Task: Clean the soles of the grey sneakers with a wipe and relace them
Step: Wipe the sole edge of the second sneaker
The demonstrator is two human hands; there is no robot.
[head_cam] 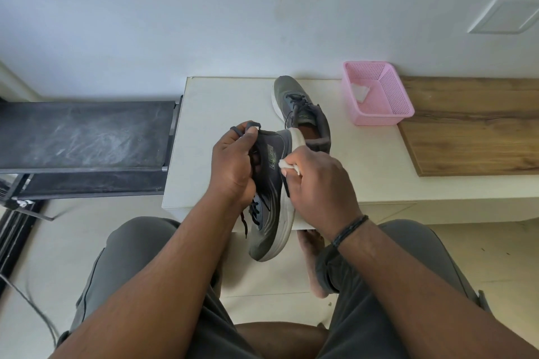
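Setting: we sit facing a low white table (221, 114) against a pale wall, with a wooden board (472, 131) at its right end.
Our left hand (233, 166): fingers curled round the collar and laces of a grey sneaker (271, 207), held on its side above the table's near edge, toe toward us.
Our right hand (318, 183): fingers curled, pinching a white wipe (287, 165) against the sneaker's pale sole.
Second sneaker (297, 108): upright on the table, laced, just behind the held one.
Pink basket (390, 114): on the table beside the second sneaker, with something white inside.

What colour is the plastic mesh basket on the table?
Pink; the plastic mesh basket shows clearly in the head view.
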